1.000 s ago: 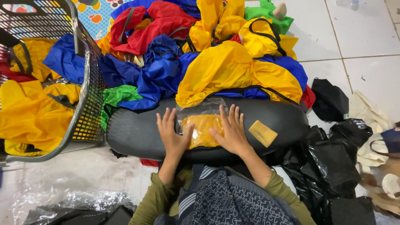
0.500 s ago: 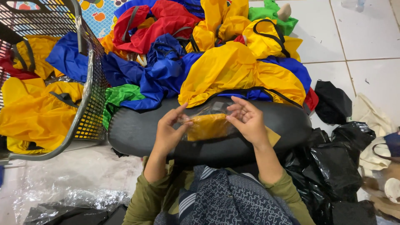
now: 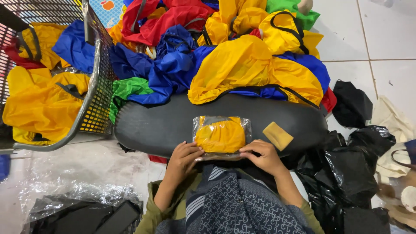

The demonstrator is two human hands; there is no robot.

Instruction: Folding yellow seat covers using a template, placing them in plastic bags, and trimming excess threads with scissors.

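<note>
Packet of yellow cloth lies on black cushion; left hand and right hand pinch its near edge.

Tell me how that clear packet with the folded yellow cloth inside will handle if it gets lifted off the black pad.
The packet is probably soft and floppy: it holds folded fabric and bulges unevenly. It is likely light, being thin cloth in film. The glossy wrap may be slippery; both the left hand and right hand press its near edge against the black pad.
</note>
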